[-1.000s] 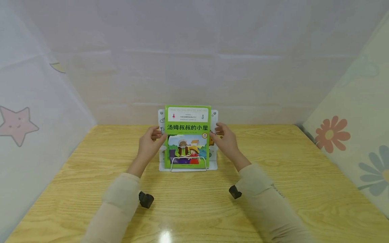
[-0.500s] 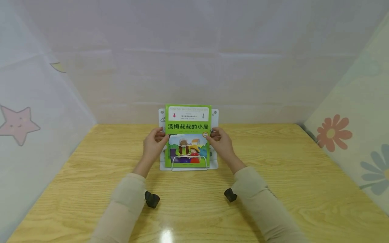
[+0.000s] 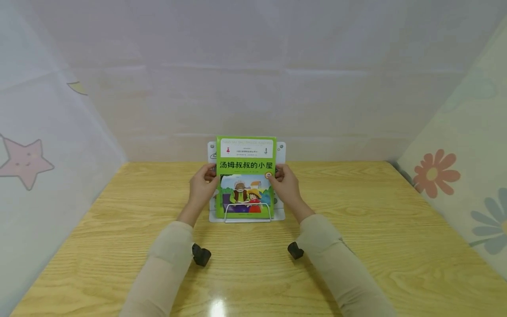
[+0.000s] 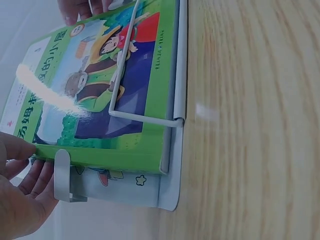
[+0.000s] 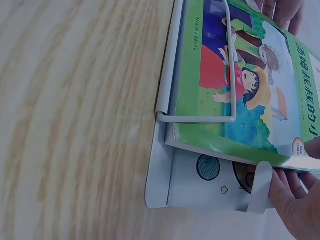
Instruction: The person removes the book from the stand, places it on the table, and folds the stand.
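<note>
The book (image 4: 135, 85) is held at its edge by the left hand (image 4: 22, 200), thumb on the cover. Its front is crossed by a wire (image 4: 144, 118); it is backed by a stand (image 4: 127, 189) set on the surface (image 4: 245, 125). A tab (image 4: 62, 172) is seen beside the fingers (image 4: 44, 181), the right hand (image 4: 80, 10) at the far edge.

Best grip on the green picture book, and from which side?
I'd pinch both long edges above the side clips, from left and right: the green picture book stands on end, the wire retainer crossing its lower front, no clip obstructing that stretch.
</note>
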The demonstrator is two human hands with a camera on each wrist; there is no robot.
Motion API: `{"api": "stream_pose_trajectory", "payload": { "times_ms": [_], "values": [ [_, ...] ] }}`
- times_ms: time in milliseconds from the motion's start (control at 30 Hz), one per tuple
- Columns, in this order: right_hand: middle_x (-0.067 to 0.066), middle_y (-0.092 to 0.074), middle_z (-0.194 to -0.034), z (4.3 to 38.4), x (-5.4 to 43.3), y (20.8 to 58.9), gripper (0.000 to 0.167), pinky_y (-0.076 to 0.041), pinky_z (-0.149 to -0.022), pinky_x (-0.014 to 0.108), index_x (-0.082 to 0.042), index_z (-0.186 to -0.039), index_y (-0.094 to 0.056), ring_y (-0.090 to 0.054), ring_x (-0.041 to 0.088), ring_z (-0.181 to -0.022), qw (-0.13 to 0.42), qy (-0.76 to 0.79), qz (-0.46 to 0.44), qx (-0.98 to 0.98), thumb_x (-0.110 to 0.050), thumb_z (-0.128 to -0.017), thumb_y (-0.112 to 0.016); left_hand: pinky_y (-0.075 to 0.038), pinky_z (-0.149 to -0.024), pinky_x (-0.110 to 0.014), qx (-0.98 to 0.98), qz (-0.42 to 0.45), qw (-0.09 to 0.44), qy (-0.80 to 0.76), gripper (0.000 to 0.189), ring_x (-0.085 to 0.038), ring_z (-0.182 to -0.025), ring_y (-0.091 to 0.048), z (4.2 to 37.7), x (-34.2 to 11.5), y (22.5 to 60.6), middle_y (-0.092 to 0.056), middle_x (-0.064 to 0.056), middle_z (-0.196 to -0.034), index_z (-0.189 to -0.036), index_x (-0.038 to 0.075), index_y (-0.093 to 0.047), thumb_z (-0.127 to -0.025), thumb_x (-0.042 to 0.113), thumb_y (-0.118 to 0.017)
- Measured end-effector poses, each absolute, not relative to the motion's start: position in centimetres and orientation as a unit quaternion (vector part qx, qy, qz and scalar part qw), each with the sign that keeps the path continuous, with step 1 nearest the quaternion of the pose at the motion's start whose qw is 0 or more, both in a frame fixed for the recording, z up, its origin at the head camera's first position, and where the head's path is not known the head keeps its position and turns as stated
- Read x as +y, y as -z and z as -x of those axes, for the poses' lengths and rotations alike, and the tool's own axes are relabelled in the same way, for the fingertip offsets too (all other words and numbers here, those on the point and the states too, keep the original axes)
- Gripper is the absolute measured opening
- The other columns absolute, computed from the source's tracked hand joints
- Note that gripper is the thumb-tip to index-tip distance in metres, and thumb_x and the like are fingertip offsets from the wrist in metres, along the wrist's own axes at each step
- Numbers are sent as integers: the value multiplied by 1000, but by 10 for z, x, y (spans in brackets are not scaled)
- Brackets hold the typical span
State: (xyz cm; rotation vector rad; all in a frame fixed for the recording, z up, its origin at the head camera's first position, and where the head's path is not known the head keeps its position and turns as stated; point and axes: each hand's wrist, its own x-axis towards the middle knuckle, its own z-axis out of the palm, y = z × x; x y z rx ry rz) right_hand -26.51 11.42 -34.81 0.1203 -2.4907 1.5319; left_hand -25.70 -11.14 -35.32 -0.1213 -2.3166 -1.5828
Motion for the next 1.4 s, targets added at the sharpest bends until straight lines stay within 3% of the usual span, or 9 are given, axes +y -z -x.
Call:
{"api": "stream_pose_trajectory", "payload": {
  "times_ms": [533, 767, 1133, 1400],
  "values": [
    [12, -48, -91, 269, 109, 337, 31, -45, -67, 29, 0, -110, -46, -48, 23, -82, 83, -532, 21, -843, -2, -80, -54, -47, -71, -32, -807, 2, 152, 571, 40, -27, -81, -53, 258, -110, 345, -54, -17, -89, -115, 4, -52, -76, -5, -56],
    [12, -48, -94, 274, 109, 335, 30, -48, -71, 34, 2, -109, -50, -47, 21, -86, 58, -604, 69, -792, 4, -79, -53, -47, -72, -31, -795, -4, 152, 587, 41, -27, -82, -53, 259, -110, 344, -55, -17, -88, -114, 5, -54, -75, -7, -56],
    [12, -50, -98, 276, 110, 334, 28, -49, -64, 29, -1, -109, -53, -52, 23, -81, 37, -645, 102, -757, 3, -81, -51, -46, -72, -29, -784, -13, 137, 605, 41, -24, -83, -52, 259, -109, 343, -55, -15, -90, -115, 8, -54, -77, -6, -56],
    [10, -53, -103, 278, 108, 326, 26, -49, -64, 28, -5, -107, -55, -55, 23, -82, 48, -639, 93, -762, 0, -82, -52, -47, -65, -27, -776, -12, 146, 613, 39, -23, -79, -51, 261, -110, 339, -54, -14, -88, -114, 7, -55, -77, -6, -56]
  ]
}}
